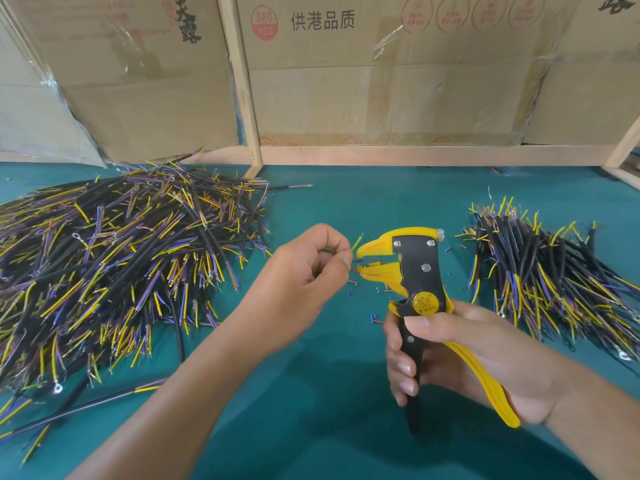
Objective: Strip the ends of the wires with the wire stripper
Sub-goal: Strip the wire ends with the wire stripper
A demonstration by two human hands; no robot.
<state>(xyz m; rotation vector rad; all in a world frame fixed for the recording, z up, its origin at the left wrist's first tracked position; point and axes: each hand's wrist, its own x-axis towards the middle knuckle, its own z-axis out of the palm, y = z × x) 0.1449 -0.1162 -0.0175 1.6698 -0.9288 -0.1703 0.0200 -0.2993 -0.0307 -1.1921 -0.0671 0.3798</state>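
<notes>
My right hand (pixel 464 355) grips the handles of a yellow and black wire stripper (pixel 419 271), held upright with its jaws pointing left. My left hand (pixel 304 275) pinches a short cable at its end, just left of the jaws. The cable's thin coloured wires (pixel 356 244) fan out at my fingertips: a yellow-green one points up past the upper jaw, and the blue and red ends reach into the jaw gap. Most of that cable is hidden inside my hand.
A large heap of black cables with yellow, blue and purple ends (pixel 114 271) covers the left of the green table (pixel 329 410). A smaller heap (pixel 554 282) lies at the right. Small insulation scraps (pixel 374 292) lie under the jaws. Cardboard boxes (pixel 381 71) and a wooden frame (pixel 242 81) stand behind.
</notes>
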